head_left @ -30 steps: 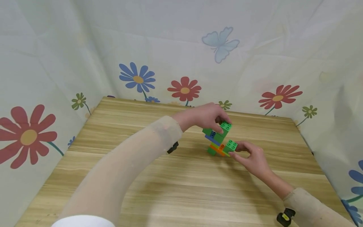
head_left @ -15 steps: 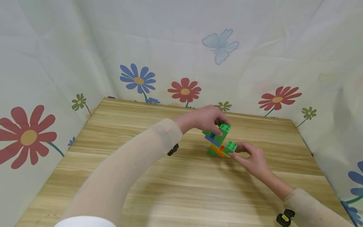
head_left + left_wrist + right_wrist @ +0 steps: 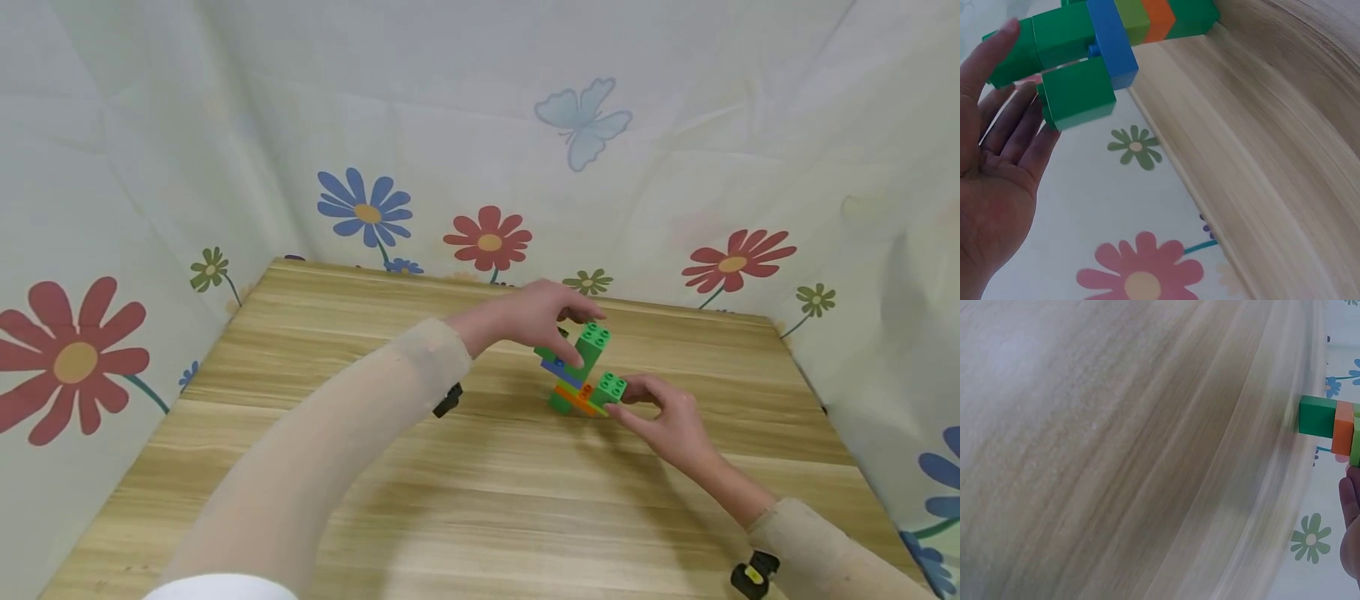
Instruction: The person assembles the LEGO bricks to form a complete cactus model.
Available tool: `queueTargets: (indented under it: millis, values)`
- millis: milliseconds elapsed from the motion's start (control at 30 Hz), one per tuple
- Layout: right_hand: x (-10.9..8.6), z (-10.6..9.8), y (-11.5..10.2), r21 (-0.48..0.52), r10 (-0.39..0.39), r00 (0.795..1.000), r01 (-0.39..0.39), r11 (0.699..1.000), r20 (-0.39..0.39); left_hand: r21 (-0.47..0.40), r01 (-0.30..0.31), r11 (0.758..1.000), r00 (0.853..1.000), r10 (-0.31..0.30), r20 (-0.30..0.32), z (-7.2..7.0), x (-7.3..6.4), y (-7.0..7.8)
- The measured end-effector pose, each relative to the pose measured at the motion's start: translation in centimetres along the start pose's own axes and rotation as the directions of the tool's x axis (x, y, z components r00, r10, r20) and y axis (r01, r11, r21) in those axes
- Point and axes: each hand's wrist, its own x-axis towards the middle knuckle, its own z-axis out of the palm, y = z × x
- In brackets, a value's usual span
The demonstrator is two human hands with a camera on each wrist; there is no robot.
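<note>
A toy building-brick structure stands on the table right of centre in the head view. Its green base brick (image 3: 558,402) carries an orange brick (image 3: 574,400), then lime and blue bricks (image 3: 561,373), with green bricks (image 3: 595,342) on top. My left hand (image 3: 534,314) is spread around the top; its thumb lies against or just beside the green bricks, and the other fingers stand apart from them. In the left wrist view that hand (image 3: 997,200) has loosely extended fingers. My right hand (image 3: 678,423) pinches a green brick (image 3: 610,388) jutting from the lime layer; its grip is mostly cut off in the right wrist view.
The wood-grain table (image 3: 465,517) ends at a white curtain (image 3: 420,108) printed with flowers and a butterfly, at its back and sides. Black wrist devices (image 3: 753,575) sit on both forearms.
My left fingers have loosened from the upper green bricks and spread, and the hand has shifted slightly left. My right hand and the structure have stayed nearly still.
</note>
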Motion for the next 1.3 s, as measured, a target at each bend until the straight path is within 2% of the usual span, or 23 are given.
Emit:
queueTargets:
  millis: [233,500,867,1100,1300]
  values:
    - [0.1,0.0,0.0,0.014,0.015,1.0,-0.015,1.0,0.009,-0.132,0.024,0.991,0.998,-0.032,-0.058,0.2,-1.7,-2.8]
    - [-0.1,-0.1,0.0,0.02,0.028,1.0,-0.028,0.999,0.015,-0.297,0.031,0.955,0.989,-0.072,-0.128,2.3,-2.6,-5.5]
    - [-0.5,-0.3,-0.1,0.065,0.064,0.998,-0.066,0.996,0.024,-0.432,0.058,0.9,0.972,-0.151,-0.182,4.1,-2.8,-6.2]
    - [-0.9,-0.1,-0.1,0.129,0.063,0.998,-0.06,0.99,-0.017,-0.46,0.034,0.887,0.96,-0.156,-0.231,4.7,-2.8,-6.7]
    - [-1.0,0.1,0.0,0.186,0.064,0.997,-0.055,0.981,-0.043,-0.475,0.038,0.879,0.955,-0.172,-0.242,4.9,-2.9,-6.6]
